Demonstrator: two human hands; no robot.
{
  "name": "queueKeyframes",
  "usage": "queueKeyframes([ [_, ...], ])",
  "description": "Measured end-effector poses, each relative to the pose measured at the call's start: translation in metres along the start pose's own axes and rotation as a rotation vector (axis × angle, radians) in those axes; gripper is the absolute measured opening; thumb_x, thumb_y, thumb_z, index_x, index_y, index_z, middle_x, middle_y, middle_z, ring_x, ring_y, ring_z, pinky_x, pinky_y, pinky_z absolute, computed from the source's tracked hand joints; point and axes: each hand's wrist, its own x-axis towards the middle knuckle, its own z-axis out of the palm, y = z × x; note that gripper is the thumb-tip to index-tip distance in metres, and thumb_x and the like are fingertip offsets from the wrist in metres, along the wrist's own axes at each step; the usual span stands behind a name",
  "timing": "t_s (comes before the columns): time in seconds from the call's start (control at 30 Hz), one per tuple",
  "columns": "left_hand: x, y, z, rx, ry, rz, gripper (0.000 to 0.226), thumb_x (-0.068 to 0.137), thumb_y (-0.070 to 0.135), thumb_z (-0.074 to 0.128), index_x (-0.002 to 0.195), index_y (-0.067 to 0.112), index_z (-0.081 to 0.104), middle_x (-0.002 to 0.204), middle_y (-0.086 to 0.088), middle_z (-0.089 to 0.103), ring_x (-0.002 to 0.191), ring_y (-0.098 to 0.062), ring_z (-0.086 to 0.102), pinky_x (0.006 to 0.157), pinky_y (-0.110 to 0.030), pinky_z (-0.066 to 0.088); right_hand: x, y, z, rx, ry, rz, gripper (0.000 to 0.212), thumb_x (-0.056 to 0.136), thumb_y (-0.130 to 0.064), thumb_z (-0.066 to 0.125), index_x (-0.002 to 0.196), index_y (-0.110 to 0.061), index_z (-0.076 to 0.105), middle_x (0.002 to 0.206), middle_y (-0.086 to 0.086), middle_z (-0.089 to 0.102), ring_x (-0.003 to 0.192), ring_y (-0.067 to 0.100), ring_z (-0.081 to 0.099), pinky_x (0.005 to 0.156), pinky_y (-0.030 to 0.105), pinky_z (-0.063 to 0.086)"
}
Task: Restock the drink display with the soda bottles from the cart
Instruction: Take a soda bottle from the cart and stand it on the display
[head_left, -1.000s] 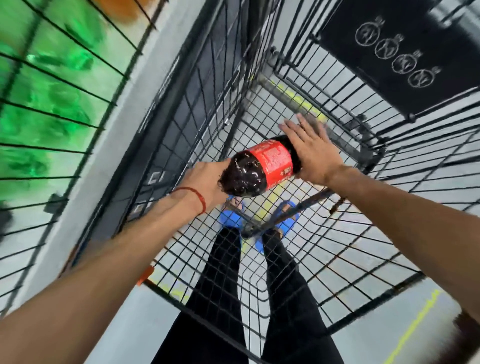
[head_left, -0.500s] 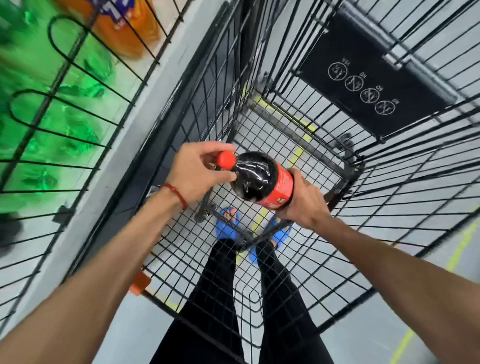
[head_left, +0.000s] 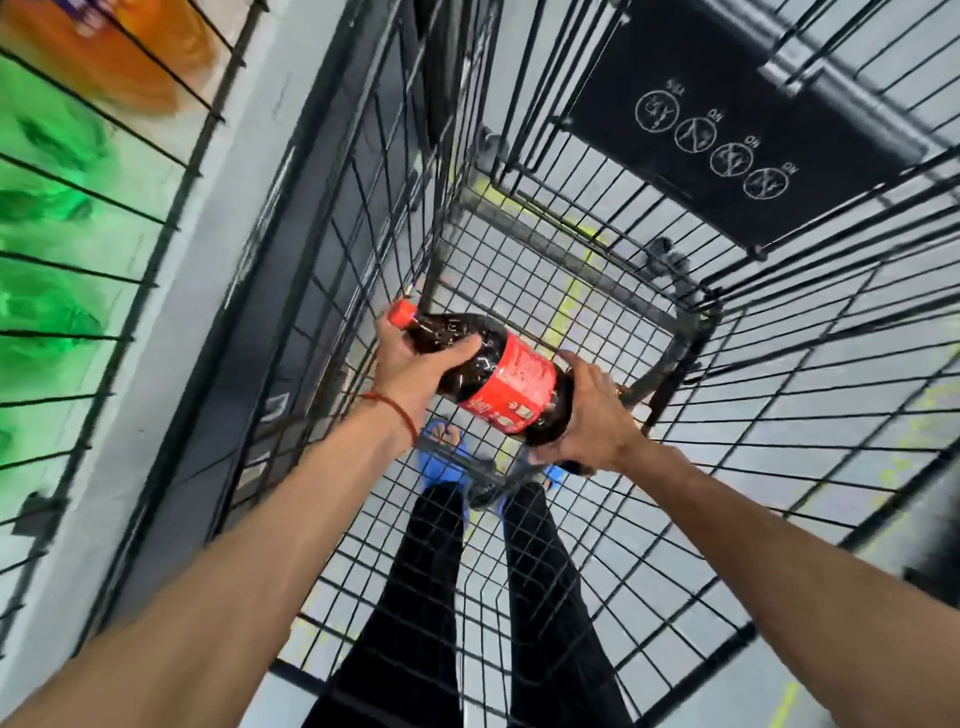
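The soda bottle (head_left: 493, 382) hangs above the cart (head_left: 597, 291), left hand (head_left: 410, 364) wrapped round its neck, right hand (head_left: 589, 415) cupping its base; the cart looks otherwise bare; shelving it on the display (head_left: 78, 218) remains.

Soda bottle (head_left: 498, 382): dark cola, red cap, red label, capped and full. I hold it tilted, cap up-left, base down-right, above the wire cart (head_left: 571, 291) floor. My left hand (head_left: 415, 364) grips the neck end, my right hand (head_left: 592, 415) cups the base. Drink display (head_left: 78, 218) far left, blurred green and orange bottles.
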Motion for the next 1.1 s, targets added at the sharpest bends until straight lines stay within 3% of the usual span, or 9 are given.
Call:
queueKeyframes([
  [0.1, 0.010, -0.007, -0.001, -0.021, 0.015, -0.043, 0.072, 0.068, 0.014, 0.089, 0.124, 0.036, 0.049, 0.126, 0.000, 0.067, 0.119, -0.026, 0.063, 0.105, -0.056, 0.048, 0.004, -0.001, -0.001, -0.016, -0.028, 0.006, 0.152, 0.045, -0.047, 0.100, 0.162, -0.028, 0.004, 0.153, 0.013, 0.039, 0.143, 0.035, 0.036, 0.122, 0.052, 0.028],
  [0.2, 0.017, -0.013, 0.005, 0.006, 0.006, -0.086, 0.078, 0.066, 0.025, 0.089, 0.134, 0.027, 0.050, 0.121, -0.002, 0.069, 0.114, -0.025, 0.065, 0.097, -0.051, 0.053, 0.004, -0.004, -0.002, -0.059, -0.057, 0.020, 0.151, 0.049, -0.044, 0.100, 0.161, -0.032, -0.001, 0.145, 0.014, 0.052, 0.133, 0.038, 0.050, 0.117, 0.052, 0.038],
  [0.4, 0.018, -0.010, 0.017, 0.088, 0.002, -0.024, 0.079, 0.074, 0.019, 0.089, 0.140, 0.019, 0.045, 0.124, -0.004, 0.068, 0.108, -0.021, 0.068, 0.083, -0.034, 0.055, -0.013, -0.009, 0.007, -0.060, 0.041, 0.066, 0.120, 0.054, -0.044, 0.095, 0.149, -0.031, 0.022, 0.120, 0.007, 0.063, 0.101, 0.033, 0.064, 0.094, 0.039, 0.054],
  [0.5, -0.003, -0.003, 0.023, 0.197, -0.073, 0.096, 0.069, 0.078, 0.015, 0.086, 0.135, 0.021, 0.046, 0.117, 0.006, 0.067, 0.098, -0.003, 0.066, 0.069, -0.019, 0.051, -0.034, -0.011, 0.016, 0.036, 0.111, 0.091, 0.116, 0.053, -0.043, 0.094, 0.145, -0.031, 0.025, 0.111, 0.004, 0.065, 0.091, 0.028, 0.066, 0.085, 0.039, 0.058],
  [0.6, -0.028, 0.004, 0.024, 0.241, -0.129, 0.207, 0.054, 0.079, 0.004, 0.083, 0.112, 0.032, 0.050, 0.104, 0.013, 0.065, 0.077, 0.015, 0.065, 0.060, -0.007, 0.050, -0.062, -0.017, 0.023, 0.115, 0.151, 0.076, 0.114, 0.056, -0.043, 0.095, 0.145, -0.025, 0.026, 0.111, 0.004, 0.068, 0.090, 0.024, 0.064, 0.085, 0.035, 0.056],
  [0.7, -0.057, 0.009, 0.020, 0.277, -0.125, 0.300, 0.056, 0.077, 0.004, 0.084, 0.110, 0.031, 0.049, 0.103, 0.013, 0.065, 0.076, 0.016, 0.065, 0.064, -0.005, 0.050, -0.093, -0.026, 0.024, 0.177, 0.187, 0.027, 0.114, 0.055, -0.046, 0.096, 0.143, -0.026, 0.026, 0.111, 0.003, 0.070, 0.095, 0.028, 0.068, 0.084, 0.035, 0.058],
  [0.9, -0.144, 0.011, 0.012, 0.348, -0.066, 0.495, 0.070, 0.076, 0.012, 0.087, 0.132, 0.009, 0.044, 0.111, 0.007, 0.064, 0.102, -0.003, 0.066, 0.095, -0.029, 0.054, -0.163, -0.043, 0.021, 0.250, 0.253, -0.068, 0.116, 0.050, -0.049, 0.095, 0.141, -0.031, 0.025, 0.119, 0.000, 0.067, 0.104, 0.024, 0.065, 0.092, 0.034, 0.054],
  [1.0, -0.190, 0.012, 0.012, 0.384, -0.051, 0.622, 0.073, 0.077, 0.009, 0.086, 0.135, 0.004, 0.042, 0.114, 0.010, 0.060, 0.091, 0.015, 0.061, 0.092, -0.013, 0.050, -0.197, -0.048, 0.021, 0.316, 0.304, -0.110, 0.117, 0.050, -0.043, 0.097, 0.143, -0.030, 0.028, 0.119, -0.002, 0.067, 0.106, 0.019, 0.063, 0.093, 0.028, 0.051],
  [1.1, -0.251, 0.005, 0.009, 0.386, -0.009, 0.768, 0.076, 0.076, 0.012, 0.088, 0.137, 0.004, 0.043, 0.124, 0.006, 0.058, 0.109, -0.002, 0.059, 0.102, -0.019, 0.045, -0.247, -0.058, 0.025, 0.367, 0.374, -0.188, 0.114, 0.046, -0.044, 0.098, 0.138, -0.035, 0.031, 0.116, -0.007, 0.067, 0.108, 0.019, 0.065, 0.096, 0.032, 0.054],
])
